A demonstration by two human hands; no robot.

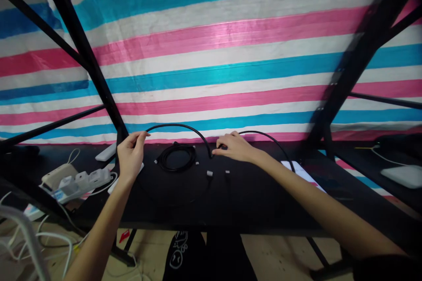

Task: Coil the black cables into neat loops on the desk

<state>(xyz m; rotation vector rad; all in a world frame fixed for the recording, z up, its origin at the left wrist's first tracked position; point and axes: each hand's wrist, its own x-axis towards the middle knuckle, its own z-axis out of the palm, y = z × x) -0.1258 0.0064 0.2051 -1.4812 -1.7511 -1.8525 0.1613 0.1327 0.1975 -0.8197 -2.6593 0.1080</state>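
Note:
A black cable (180, 125) rises in an arc between my two hands above the black tabletop (184, 204). My left hand (130, 158) pinches it at the left end of the arc. My right hand (235, 147) has its fingers closed around it, near where the arc dips to the table. Past the right hand the cable (268, 137) curves down over a white-screened device (301, 173). Another black cable lies in a coil (177, 158) between the hands, pale tips showing at its edge. Two small light-coloured pieces, one (209, 173) larger than the other (227, 171), lie nearer me.
At the left stands a white power strip (74, 189) with several plugs, among loose white cords (49, 237). A white object (106, 153) lies behind it. Black metal frame legs (95, 70) rise at both sides, before a striped sheet (224, 66). A white device (402, 175) sits far right.

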